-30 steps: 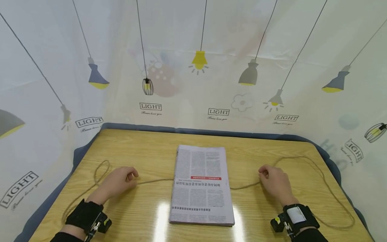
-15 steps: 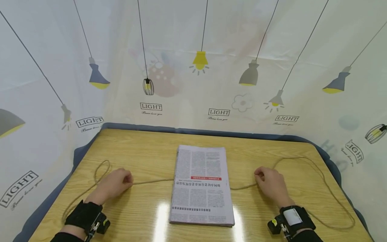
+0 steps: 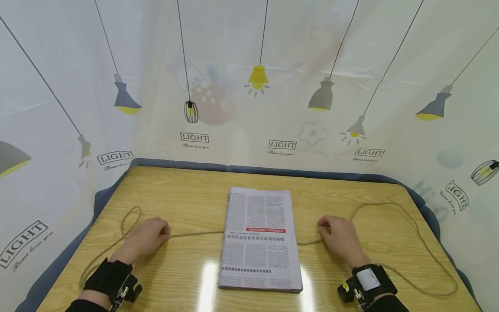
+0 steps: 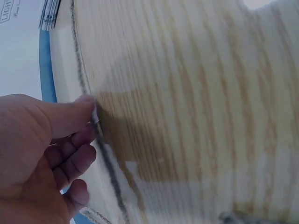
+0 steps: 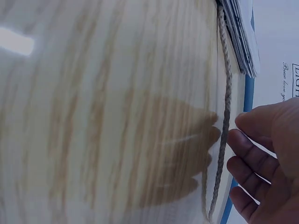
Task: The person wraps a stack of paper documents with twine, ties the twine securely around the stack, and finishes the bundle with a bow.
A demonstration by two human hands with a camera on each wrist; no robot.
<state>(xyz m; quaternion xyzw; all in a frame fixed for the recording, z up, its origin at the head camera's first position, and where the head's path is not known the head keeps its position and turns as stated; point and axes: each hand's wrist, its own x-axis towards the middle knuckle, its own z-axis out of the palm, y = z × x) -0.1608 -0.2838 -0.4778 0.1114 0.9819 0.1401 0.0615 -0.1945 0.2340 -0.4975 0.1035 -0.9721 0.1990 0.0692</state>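
Observation:
A folded stack of newspapers point(image 3: 259, 255) lies mid-table, with a thin tan rope point(image 3: 199, 234) running out from under both its sides. My left hand point(image 3: 146, 236) pinches the rope left of the stack; in the left wrist view the thumb tip point(image 4: 86, 101) presses on the cord point(image 4: 110, 165). On the other side, my right hand point(image 3: 341, 237) hovers beside the rope. The right wrist view shows its loosely bent fingers point(image 5: 250, 179) right at the braided cord point(image 5: 227, 88), with thumb and forefinger apart and nothing between them.
The rope's left end forms a small loop point(image 3: 132, 212) beyond the left wrist. A wide curve of rope point(image 3: 422, 242) lies on the right. A wooden table point(image 3: 187, 186) bears everything, backed by a lamp-printed curtain point(image 3: 234, 143).
My right hand has moved left along the rope, closer to the newspapers. The left hand has drawn back slightly, its fingers now closed on the cord. The stack has stayed put.

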